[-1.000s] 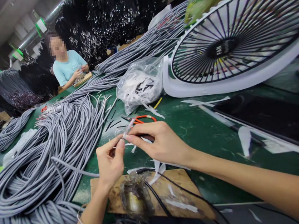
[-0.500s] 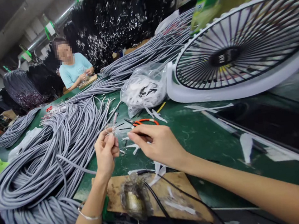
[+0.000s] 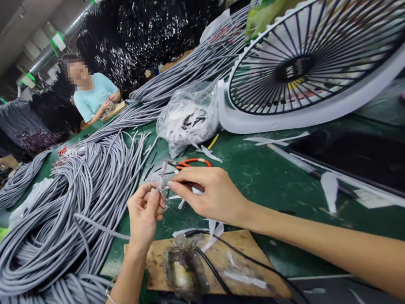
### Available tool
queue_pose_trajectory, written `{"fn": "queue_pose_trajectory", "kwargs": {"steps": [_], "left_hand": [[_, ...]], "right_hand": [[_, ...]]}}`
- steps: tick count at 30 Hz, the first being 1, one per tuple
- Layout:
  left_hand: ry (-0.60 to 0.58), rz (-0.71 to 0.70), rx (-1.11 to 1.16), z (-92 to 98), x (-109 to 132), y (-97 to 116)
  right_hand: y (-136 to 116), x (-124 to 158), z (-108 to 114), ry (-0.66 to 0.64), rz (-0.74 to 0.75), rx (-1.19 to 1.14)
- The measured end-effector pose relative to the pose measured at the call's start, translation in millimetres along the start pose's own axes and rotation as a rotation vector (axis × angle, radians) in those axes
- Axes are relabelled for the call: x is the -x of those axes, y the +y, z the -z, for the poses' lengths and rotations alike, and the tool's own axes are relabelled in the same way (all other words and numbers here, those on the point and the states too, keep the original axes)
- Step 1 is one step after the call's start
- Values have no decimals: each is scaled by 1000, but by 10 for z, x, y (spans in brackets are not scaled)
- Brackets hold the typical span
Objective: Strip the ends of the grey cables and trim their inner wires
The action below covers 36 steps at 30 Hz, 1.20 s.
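My left hand (image 3: 144,215) pinches the stripped end of a grey cable (image 3: 97,227) that runs in from the big coil on the left. Thin bare wire ends (image 3: 163,177) stick up from its fingertips. My right hand (image 3: 212,193) is closed in a pinch right beside them, its fingertips touching the same wire ends. Both hands hover over the green table (image 3: 263,174), just beyond a scorched wooden board (image 3: 233,260) with a solder-crusted holder (image 3: 182,269) on it.
Piles of grey cable (image 3: 65,202) fill the left side. Orange-handled cutters (image 3: 192,163) lie behind my hands. A clear bag of white scraps (image 3: 187,117) and a white fan (image 3: 308,57) stand further back. Another person in a light-blue shirt (image 3: 93,97) works at the far end.
My hands parted briefly half a second ago, the left lifting the wire end away to the left. Now they have come together again on the wire ends.
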<state>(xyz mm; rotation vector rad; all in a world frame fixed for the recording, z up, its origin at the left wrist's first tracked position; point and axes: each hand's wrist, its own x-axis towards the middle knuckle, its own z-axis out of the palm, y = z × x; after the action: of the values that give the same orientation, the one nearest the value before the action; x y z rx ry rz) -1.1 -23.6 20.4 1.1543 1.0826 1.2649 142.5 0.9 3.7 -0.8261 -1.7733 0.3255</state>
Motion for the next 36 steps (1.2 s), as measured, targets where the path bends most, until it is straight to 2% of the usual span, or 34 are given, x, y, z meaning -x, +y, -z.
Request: {"fn": "queue_pose_trajectory", "kwargs": {"steps": [12,15,18,19,20,22,24,25,28,32,36], "left_hand": [[-1,19,-60,-40,23,-6],[108,-8,-68,-27,-37,-40],[201,-16,-22,1,-107,-73],[195,-13,-1,8,-121,-80],[174,-13,19,13,-127,-85],[129,-16,54,10,-120,-87],[106,-11,73,-8,-94,-80],[96,-4,78,-19,-80,-74],[50,45,61,-42,-47,-52],[-4,136,-44,-32,-32,-31],[22,56,-64,-2,-21,-26]], "right_hand": [[-32,-13,12,-49,38,-171],[-149,49,6,3,227,-157],[-261,115,9,-8,435,-195],[-271,125,6,10,420,-194],[-263,126,-1,43,343,-181],[-203,103,-24,107,76,-141],[-121,63,-49,95,-159,-123],[-86,43,-58,69,-225,-130],[-37,7,-60,5,-267,-186],[-24,-7,-50,18,-290,-327],[127,-56,-74,30,-414,-432]]}}
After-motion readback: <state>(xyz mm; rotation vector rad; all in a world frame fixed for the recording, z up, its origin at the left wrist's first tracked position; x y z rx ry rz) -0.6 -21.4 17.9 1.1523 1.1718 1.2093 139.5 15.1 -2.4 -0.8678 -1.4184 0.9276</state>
